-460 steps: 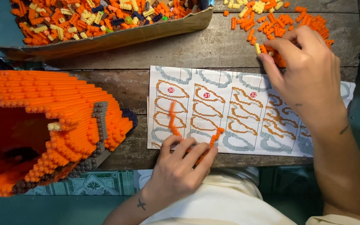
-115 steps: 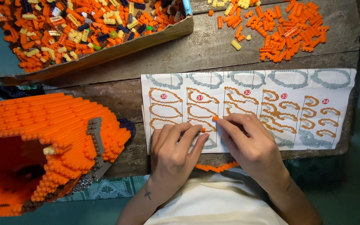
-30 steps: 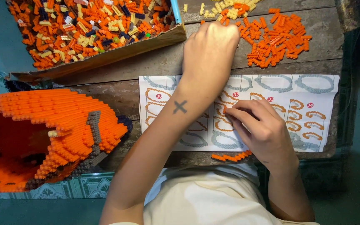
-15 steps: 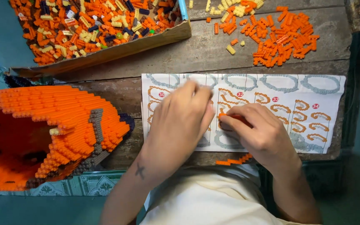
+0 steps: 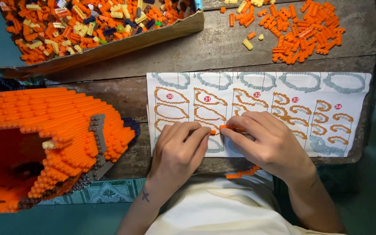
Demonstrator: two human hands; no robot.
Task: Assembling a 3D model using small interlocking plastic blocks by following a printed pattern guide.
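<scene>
Bricks in orange, built up into a big hollow orange model [image 5: 44,139] with a grey stripe down its flank, fill the left of the view; the model rests on the edge of the wooden worktop [image 5: 205,48] and overhangs a patterned teal cloth [image 5: 105,191]. Above it, a shallow cardboard box [image 5: 109,45] lies tilted on the worktop, holding loose small bricks, mostly orange with some cream and dark ones mixed in.

Toward the middle, a white instruction sheet [image 5: 353,113] lies flat near the worktop's front edge, printed with rows of curved orange and grey outlines. The left hand [image 5: 179,150] lies palm down on the sheet's lower left part, fingers curled together, its fingertips pinching a small orange piece [image 5: 213,132]. Just beside it, the right hand [image 5: 268,146] also rests on the sheet, thumb and forefinger closed narrowly on a short orange brick strip [image 5: 228,127]. The strip and the small piece sit end to end, nearly touching, low over the paper; whether they are already joined is unclear.

Below the right hand, another curved orange strip [image 5: 242,172] lies at the worktop's front edge, against the person's pale shirt [image 5: 214,209].

At upper right, well apart from both hands, a loose heap of orange bricks [image 5: 305,32] spreads on the bare wood, with a few cream ones [image 5: 248,44] at its left fringe.
</scene>
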